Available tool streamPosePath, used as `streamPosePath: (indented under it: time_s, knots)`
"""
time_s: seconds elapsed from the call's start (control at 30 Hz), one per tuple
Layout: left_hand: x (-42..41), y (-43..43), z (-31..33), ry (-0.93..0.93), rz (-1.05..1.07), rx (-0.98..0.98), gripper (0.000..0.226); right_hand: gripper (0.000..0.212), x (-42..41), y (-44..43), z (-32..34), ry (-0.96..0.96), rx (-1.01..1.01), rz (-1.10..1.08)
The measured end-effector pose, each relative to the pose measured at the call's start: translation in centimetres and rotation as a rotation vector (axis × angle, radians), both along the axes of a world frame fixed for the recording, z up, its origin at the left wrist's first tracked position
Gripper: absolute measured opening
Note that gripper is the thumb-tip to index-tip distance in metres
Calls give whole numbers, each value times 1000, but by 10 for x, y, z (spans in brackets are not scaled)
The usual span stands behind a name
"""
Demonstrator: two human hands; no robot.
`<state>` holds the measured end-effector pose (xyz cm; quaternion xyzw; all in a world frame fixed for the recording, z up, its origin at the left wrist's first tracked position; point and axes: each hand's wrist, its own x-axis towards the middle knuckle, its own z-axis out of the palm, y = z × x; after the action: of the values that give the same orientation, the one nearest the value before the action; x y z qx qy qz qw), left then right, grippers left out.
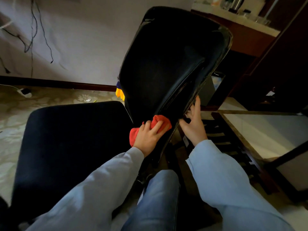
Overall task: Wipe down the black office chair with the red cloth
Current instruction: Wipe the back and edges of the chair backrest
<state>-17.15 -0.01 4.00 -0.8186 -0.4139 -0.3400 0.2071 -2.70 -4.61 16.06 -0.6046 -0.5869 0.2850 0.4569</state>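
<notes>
The middle is being blocked by the tilted chair backrest [166,60], its lower edge being taken up by the left hand [147,135] with the red cloth [162,118] and the right hand [193,127]. Room is being left above the seat [70,147]; the right side is being crowded by a slatted frame [221,139].

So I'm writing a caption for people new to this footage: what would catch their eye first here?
The red cloth stands out first, bunched under the left hand against the bottom of the tall black backrest at centre frame. Just right of it the right hand rests on the backrest's edge, and the dark seat fills the lower left.
</notes>
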Motion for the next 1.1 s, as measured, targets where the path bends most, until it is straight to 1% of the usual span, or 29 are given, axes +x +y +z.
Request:
streamPosePath:
  time_s: [0.07, 0.1, 0.17, 0.2, 0.3, 0.37, 0.43, 0.57, 0.63, 0.73, 0.83, 0.9, 1.0, 1.1]
  knots:
    - [-11, -8, -16, 115, -30, -54, 70, 96, -2, -2, 2, 4, -14, 4]
    - [-16, -13, -22, 164, -42, -104, 73, 96, -4, -4, 3, 10, -21, 7]
    - [-23, -22, -30, 205, -51, -171, 72, 96, -7, -8, 7, 28, -36, 15]
    - [-25, -24, -31, 196, -53, -185, 71, 95, -9, -10, 8, 29, -39, 14]
    - [-31, -28, -20, 112, -45, -177, 72, 94, -14, -18, 9, 24, -37, -10]
    - [-34, -33, -4, 23, -45, -114, 62, 95, -19, -25, 8, 14, -32, -18]
    - [-36, -35, 16, -112, -72, -78, 50, 95, -23, -33, 6, 5, -22, -32]
    - [-32, -41, 70, -474, -163, -55, 38, 88, -33, -54, 4, -14, 9, -74]
    - [-30, -47, 97, -571, -210, -55, 35, 85, -37, -64, 3, -21, 49, -89]
    - [-30, -56, 126, -587, -247, -20, 33, 83, -44, -78, 2, -42, 81, -95]
    - [-31, -66, 147, -615, -234, -3, 29, 77, -47, -91, 2, -14, 135, -75]
    - [-34, -73, 163, -654, -249, -11, 33, 76, -46, -97, 6, -3, 143, -72]
    - [-33, -87, 191, -676, -310, -64, 39, 73, -47, -101, 14, -49, 152, -39]
    - [-27, -93, 207, -639, -366, -59, 41, 62, -48, -106, 21, -50, 166, 45]
